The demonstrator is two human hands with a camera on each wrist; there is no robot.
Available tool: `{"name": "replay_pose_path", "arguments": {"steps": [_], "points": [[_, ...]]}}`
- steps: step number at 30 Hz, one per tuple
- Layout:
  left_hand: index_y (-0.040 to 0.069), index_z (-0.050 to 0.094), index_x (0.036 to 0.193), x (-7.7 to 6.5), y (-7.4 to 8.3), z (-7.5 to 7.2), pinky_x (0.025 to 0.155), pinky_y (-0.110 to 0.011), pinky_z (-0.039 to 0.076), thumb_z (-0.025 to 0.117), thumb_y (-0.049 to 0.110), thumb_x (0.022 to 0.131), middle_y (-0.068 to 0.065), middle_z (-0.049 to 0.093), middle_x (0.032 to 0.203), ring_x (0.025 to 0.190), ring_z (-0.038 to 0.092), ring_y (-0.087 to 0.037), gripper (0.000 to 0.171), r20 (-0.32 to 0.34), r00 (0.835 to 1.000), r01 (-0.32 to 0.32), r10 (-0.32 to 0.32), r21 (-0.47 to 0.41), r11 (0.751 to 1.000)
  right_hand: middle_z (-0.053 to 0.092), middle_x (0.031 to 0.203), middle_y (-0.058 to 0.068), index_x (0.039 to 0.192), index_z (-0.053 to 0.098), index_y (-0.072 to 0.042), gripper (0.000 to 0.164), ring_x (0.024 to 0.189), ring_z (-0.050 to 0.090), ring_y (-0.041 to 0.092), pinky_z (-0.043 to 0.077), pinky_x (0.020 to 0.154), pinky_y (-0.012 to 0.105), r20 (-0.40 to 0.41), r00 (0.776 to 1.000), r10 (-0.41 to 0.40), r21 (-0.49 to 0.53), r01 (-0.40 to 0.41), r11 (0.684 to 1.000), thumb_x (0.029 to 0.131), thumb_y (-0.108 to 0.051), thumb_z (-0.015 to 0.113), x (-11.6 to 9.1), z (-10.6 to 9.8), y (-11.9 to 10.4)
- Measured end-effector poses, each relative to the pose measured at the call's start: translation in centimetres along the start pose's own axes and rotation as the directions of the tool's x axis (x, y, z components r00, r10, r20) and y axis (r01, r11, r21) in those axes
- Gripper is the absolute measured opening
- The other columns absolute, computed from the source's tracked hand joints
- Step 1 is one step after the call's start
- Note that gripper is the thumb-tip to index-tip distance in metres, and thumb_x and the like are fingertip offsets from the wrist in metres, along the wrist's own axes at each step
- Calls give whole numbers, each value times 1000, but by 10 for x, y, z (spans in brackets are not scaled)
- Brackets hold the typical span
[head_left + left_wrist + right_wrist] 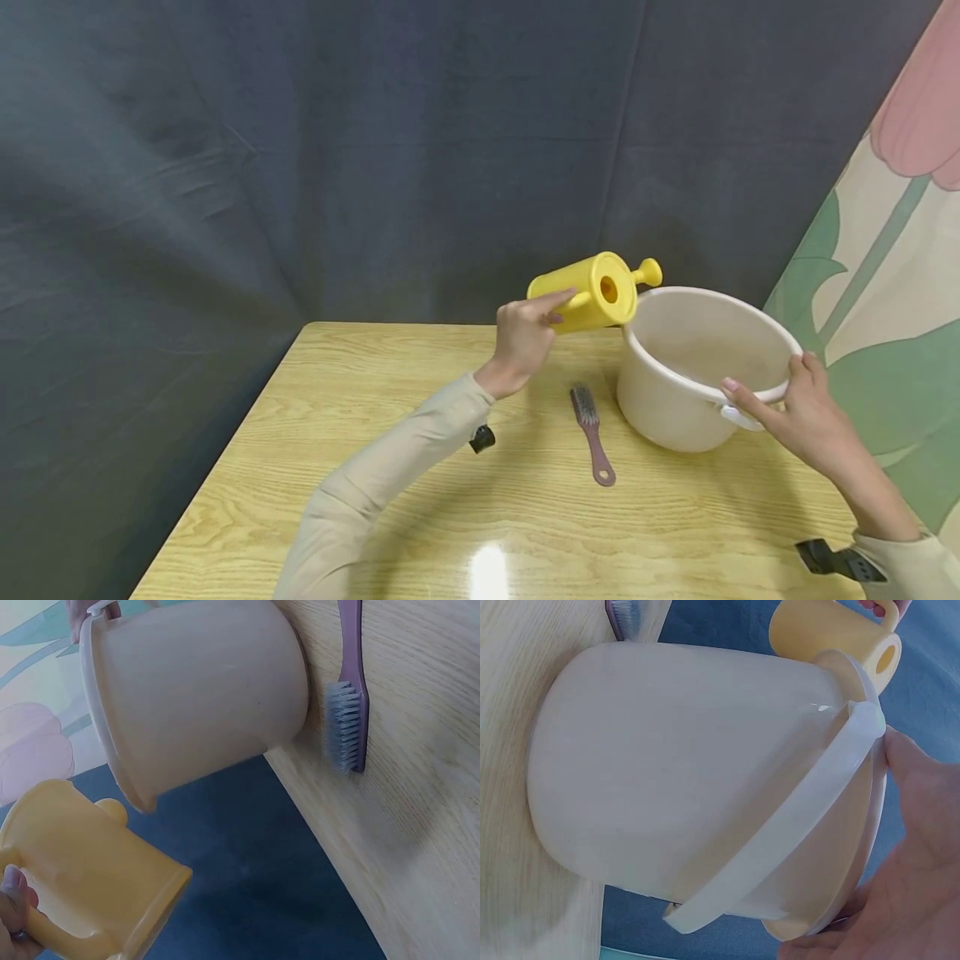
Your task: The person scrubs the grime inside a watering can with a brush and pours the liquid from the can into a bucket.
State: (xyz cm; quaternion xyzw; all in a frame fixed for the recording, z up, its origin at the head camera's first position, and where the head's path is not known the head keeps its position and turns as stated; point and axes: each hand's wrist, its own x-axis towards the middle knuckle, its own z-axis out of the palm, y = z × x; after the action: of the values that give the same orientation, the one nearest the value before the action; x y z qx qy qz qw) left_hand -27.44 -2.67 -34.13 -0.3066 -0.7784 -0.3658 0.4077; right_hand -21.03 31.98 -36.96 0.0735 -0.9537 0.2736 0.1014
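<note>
My left hand (522, 337) grips the handle of a yellow watering can (577, 292), raised above the table and tipped toward the right. Its round spout head reaches over the left rim of a white bucket (667, 408). In the left wrist view the can (90, 862) hangs beside the bucket (202, 682), my fingers curled around its handle. My right hand (813, 417) holds the bucket's near right rim, thumb on the near side and fingers over the far side. The bucket's white handle (780, 825) hangs down along its side in the right wrist view.
A purple brush (592, 433) with grey bristles lies on the wooden table (420, 517), just left of the bucket. Behind the table hangs a dark blue curtain (450, 167). A wall with painted flowers (900, 275) rises at the right.
</note>
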Motion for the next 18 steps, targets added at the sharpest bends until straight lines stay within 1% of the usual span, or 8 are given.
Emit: {"name": "replay_pose_path", "arguments": {"steps": [2, 5, 7, 9, 11, 13, 16, 18], "points": [[1, 75, 110, -1, -2, -2, 70, -14, 56, 64, -24, 75, -12, 74, 101, 76, 74, -18, 44, -8, 1000, 29, -29, -12, 1000, 4, 145, 50, 140, 12, 28, 95, 105, 37, 69, 38, 71, 79, 3, 1000, 0, 5, 0, 1000, 97, -40, 61, 1, -1, 0], [1, 74, 110, -2, -6, -5, 71, -15, 56, 70, -20, 77, -12, 74, 101, 78, 74, -20, 39, -12, 998, 65, -65, -29, 997, 9, 142, 50, 139, 14, 28, 93, 104, 38, 66, 39, 69, 77, -2, 1000, -7, 10, 7, 1000, 97, -40, 62, 1, -1, 0], [1, 74, 111, -4, -8, -7, 70, -14, 56, 70, -19, 77, -12, 73, 101, 77, 74, -20, 40, -13, 996, 85, -85, -34, 996, 12, 140, 50, 138, 16, 29, 92, 103, 38, 64, 39, 69, 77, -10, 1000, -14, 13, 14, 1000, 96, -39, 62, 1, -1, -1], [2, 74, 110, -5, -11, -9, 66, -13, 54, 71, -18, 77, -12, 74, 99, 72, 73, -17, 39, -18, 995, 98, -98, -28, 995, 19, 135, 47, 137, 19, 29, 90, 99, 40, 59, 41, 67, 73, -23, 999, -24, 14, 24, 1000, 96, -38, 63, 1, -1, -1], [2, 75, 110, -7, -13, -10, 57, -12, 49, 71, -18, 76, -11, 74, 98, 61, 69, -14, 39, -22, 994, 110, -110, -28, 994, 20, 133, 46, 136, 21, 29, 89, 99, 40, 58, 41, 66, 73, -26, 999, -27, 13, 28, 1000, 96, -38, 64, 1, -1, -1], [1, 74, 109, -8, -15, -12, 51, -12, 41, 68, -21, 75, -11, 74, 96, 54, 65, -12, 41, -25, 992, 123, -124, -35, 992, 20, 133, 46, 136, 21, 29, 89, 98, 40, 58, 42, 65, 72, -28, 999, -28, 14, 28, 1000, 95, -38, 64, 1, -1, -1], [1, 74, 109, -10, -17, -14, 48, -13, 35, 64, -23, 75, -11, 74, 95, 53, 65, -11, 43, -29, 987, 155, -156, -50, 987, 20, 133, 46, 136, 21, 29, 88, 97, 41, 58, 42, 64, 72, -26, 999, -27, 15, 27, 1000, 96, -38, 63, 1, -2, -1], [1, 75, 109, -11, -19, -16, 50, -12, 38, 64, -23, 76, -11, 75, 94, 60, 70, -12, 42, -34, 983, 181, -183, -61, 982, 20, 133, 46, 136, 21, 29, 89, 96, 41, 58, 42, 63, 72, -26, 999, -26, 15, 27, 1000, 95, -38, 63, 1, -2, -1]]}}
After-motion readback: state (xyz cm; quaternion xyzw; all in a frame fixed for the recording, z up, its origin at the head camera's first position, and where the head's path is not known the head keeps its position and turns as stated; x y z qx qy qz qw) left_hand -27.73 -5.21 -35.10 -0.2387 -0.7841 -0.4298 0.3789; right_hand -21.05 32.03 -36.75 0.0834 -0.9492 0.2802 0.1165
